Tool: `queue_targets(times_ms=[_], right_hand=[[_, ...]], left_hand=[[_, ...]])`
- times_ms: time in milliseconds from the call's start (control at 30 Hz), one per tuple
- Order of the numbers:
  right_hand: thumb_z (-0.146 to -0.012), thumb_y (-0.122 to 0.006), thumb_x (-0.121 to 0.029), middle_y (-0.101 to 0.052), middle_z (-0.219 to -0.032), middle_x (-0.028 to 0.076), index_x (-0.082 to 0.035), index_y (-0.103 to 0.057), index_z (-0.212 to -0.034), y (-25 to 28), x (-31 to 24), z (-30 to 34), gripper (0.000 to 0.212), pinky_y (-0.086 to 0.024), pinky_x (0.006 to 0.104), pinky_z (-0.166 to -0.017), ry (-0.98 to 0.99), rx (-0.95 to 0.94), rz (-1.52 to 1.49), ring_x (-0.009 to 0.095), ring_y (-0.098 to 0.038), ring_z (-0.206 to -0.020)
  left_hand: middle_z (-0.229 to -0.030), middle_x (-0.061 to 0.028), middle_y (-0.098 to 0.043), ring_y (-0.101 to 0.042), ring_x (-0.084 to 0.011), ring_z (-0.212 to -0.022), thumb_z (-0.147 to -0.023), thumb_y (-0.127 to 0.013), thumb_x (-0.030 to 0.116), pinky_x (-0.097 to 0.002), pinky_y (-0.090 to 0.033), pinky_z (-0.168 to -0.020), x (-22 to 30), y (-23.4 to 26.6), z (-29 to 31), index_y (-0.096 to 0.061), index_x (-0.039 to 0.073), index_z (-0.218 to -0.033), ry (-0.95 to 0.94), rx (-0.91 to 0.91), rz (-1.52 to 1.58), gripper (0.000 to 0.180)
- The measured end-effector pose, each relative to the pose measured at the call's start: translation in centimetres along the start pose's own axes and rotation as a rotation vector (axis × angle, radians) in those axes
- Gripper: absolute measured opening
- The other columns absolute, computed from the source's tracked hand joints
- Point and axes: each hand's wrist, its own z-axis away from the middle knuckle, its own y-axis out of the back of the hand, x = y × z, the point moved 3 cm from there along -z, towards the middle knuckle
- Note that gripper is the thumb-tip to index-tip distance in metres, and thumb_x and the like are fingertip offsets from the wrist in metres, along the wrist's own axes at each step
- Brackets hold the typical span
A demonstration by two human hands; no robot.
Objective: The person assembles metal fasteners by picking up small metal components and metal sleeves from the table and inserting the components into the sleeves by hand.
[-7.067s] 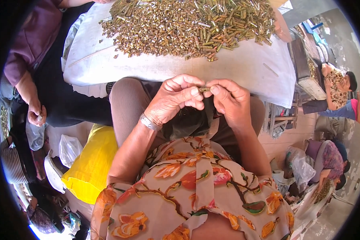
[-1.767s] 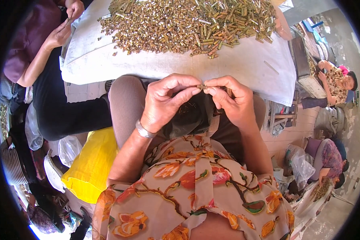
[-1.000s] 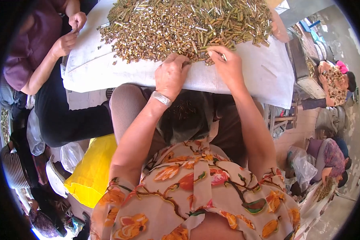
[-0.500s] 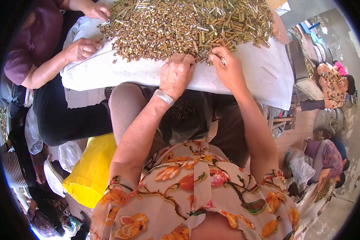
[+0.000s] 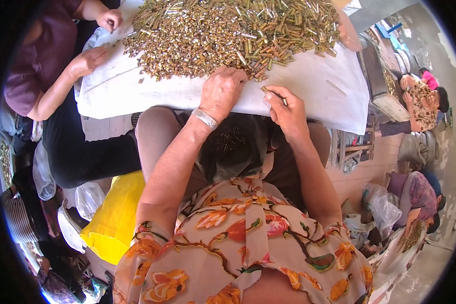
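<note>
A large heap of small gold-coloured metal parts (image 5: 187, 50) lies on a white cloth (image 5: 319, 88): short nut-like pieces to the left, longer tubular sleeves to the right. My left hand (image 5: 222, 90), with a silver bracelet at the wrist, rests at the heap's near edge. Its fingers are curled down among the pieces, and the tips are hidden. Nearer to me and to the right, my right hand (image 5: 289, 109) is closed on a small gold-coloured metal sleeve (image 5: 264, 89) between thumb and forefinger. On my lap sits a dark plastic bag (image 5: 228, 157) with some slim metal pieces in it.
At the left, a co-worker's two hands (image 5: 88, 61) are by the heap's edge. A yellow bag (image 5: 119, 218) stands beside my left leg. Right of the table are a wooden stool (image 5: 357, 147) and a clear plastic bag (image 5: 385, 213). Other people sit further right.
My right hand has drawn back from the heap toward me, carrying a metal sleeve. My left hand stays almost in place. The co-worker's hands have shifted left, away from the heap.
</note>
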Motion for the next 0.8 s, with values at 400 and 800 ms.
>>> queue_targets(times_ms=[400,800], right_hand=[[-0.091,-0.059,-0.006,-0.051,-0.066,-0.003,-0.003,-0.064,-0.105,-1.6,-2.2,2.7,0.015,-0.036,0.0197,-0.048,0.152,-0.014,0.033,0.003,-0.042,-0.052],[-0.090,-0.059,-0.001,-0.064,-0.085,0.006,-0.001,-0.065,-0.102,-3.5,-3.5,4.5,0.014,-0.047,0.0234,-0.064,0.357,-0.075,0.257,0.009,-0.057,-0.071]], left_hand=[[-0.094,-0.0054,-0.067,-0.066,-0.0127,-0.088,-0.089,-0.060,-0.002,-0.0238,-0.053,-0.080,2.1,2.6,3.8,-0.064,-0.002,-0.100,0.555,-0.026,1.216,0.012],[-0.099,-0.0035,-0.062,-0.062,-0.0108,-0.093,-0.088,-0.058,-0.007,-0.0260,-0.051,-0.088,3.3,4.6,6.5,-0.053,0.002,-0.110,0.472,0.073,1.344,0.024]])
